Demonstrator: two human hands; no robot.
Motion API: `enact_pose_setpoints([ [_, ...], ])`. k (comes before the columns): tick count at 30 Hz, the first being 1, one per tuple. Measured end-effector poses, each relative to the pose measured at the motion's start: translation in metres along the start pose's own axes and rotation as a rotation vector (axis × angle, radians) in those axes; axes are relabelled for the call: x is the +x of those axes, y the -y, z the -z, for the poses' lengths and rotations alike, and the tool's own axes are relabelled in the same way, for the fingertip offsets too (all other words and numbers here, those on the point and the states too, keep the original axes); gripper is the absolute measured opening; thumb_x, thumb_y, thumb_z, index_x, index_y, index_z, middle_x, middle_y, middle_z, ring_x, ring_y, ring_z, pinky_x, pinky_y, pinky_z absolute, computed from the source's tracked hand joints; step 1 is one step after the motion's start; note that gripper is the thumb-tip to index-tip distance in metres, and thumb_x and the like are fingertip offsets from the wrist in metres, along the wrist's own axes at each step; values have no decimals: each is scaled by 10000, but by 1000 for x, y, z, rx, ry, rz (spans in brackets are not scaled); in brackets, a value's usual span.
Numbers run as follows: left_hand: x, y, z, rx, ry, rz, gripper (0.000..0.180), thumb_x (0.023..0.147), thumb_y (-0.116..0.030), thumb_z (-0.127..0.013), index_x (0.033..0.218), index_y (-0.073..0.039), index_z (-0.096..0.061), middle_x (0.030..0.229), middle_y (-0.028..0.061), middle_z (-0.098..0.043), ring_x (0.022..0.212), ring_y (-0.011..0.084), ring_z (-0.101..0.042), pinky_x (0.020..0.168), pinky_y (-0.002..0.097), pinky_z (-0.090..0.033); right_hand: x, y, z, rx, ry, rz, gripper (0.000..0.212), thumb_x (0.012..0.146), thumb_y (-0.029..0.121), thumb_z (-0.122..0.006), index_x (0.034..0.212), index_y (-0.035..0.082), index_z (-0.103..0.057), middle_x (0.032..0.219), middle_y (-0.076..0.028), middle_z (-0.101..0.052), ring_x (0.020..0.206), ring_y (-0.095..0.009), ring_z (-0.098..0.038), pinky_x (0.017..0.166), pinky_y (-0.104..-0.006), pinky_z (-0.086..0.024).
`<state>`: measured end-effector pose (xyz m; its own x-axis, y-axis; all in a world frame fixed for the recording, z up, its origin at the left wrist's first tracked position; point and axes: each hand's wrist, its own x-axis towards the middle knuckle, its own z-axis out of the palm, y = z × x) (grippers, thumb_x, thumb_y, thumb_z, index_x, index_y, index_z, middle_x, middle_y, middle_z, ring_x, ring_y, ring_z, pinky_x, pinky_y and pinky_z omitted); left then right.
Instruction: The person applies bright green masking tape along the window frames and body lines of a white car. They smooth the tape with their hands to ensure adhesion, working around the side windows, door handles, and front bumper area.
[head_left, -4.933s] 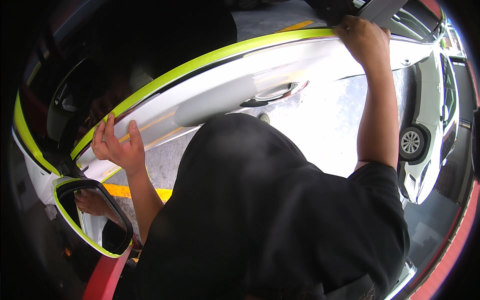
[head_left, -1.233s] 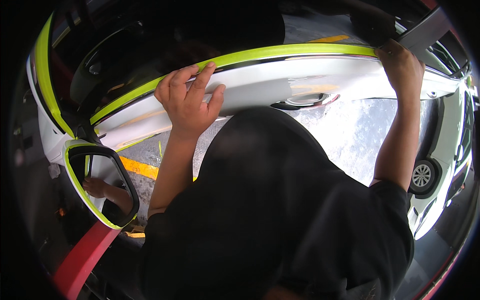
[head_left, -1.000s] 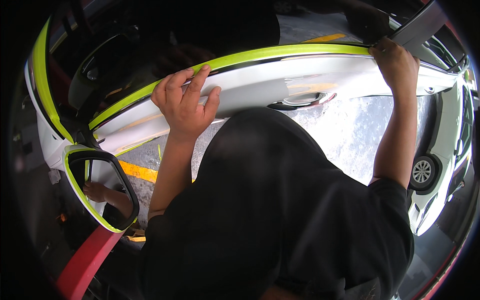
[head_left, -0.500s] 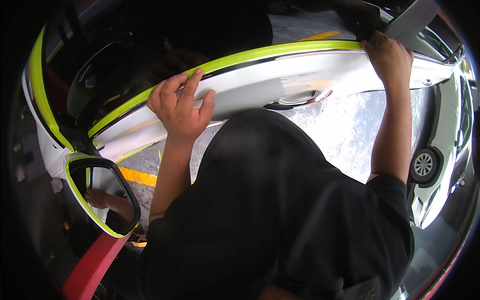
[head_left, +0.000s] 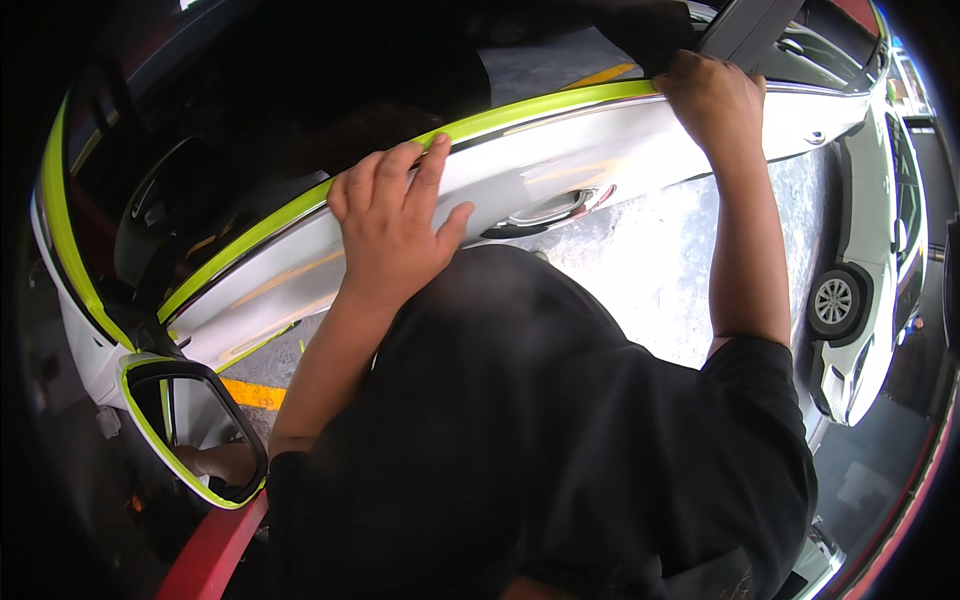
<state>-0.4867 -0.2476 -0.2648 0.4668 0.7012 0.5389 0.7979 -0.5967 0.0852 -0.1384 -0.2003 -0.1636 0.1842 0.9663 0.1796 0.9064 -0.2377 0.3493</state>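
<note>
Yellow-green masking tape (head_left: 520, 118) runs along the lower edge of a car's side window, at the top of a white car door (head_left: 480, 190). My left hand (head_left: 395, 215) lies on the tape and door edge with its fingers stretched out and apart, thumb pointing right. Farther right, my right hand (head_left: 715, 105) is closed at the spot where the visible tape stops, beside the dark window pillar (head_left: 745, 35). Its fingertips are hidden behind the knuckles, but they appear to grip the tape. Below, between the hands, is the chrome door handle (head_left: 550, 210).
A side mirror (head_left: 200, 430) edged in the same tape juts out at lower left, above a red post (head_left: 215, 550). Another white car (head_left: 875, 250) stands at the right. The floor (head_left: 640, 260) carries a yellow stripe (head_left: 250, 393).
My left hand has slid rightward along the tape, toward the door handle. My right hand stays near the pillar, still closed. The whole view has shifted a little.
</note>
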Motion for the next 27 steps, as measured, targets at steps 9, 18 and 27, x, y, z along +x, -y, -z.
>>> enact_pose_setpoints([
  [9,96,-101,-60,-142,75,-306,704,818,-440,-860,1407,-101,-677,1496,162,-577,1391,320,-496,1189,502,-327,0,-12,-9,94,-124,94,191,972,363,-760,1028,191,-819,957,-29,-801,996,-242,-755,899,-503,-449],
  [18,118,-148,-84,-170,80,-198,347,810,-384,-868,966,-103,-736,1557,191,-539,1485,355,-435,1240,564,-302,8,-74,-21,625,19,321,337,941,326,-834,1199,126,-749,1085,-129,-807,994,-321,-786,844,-419,-589],
  [27,106,-147,-98,-226,-100,-110,287,772,-280,-897,848,-116,-674,1550,187,-581,1456,381,-537,1232,583,-360,29,-130,-11,518,-272,797,145,981,151,-762,1106,127,-830,974,-110,-756,864,-289,-757,760,-368,-601],
])
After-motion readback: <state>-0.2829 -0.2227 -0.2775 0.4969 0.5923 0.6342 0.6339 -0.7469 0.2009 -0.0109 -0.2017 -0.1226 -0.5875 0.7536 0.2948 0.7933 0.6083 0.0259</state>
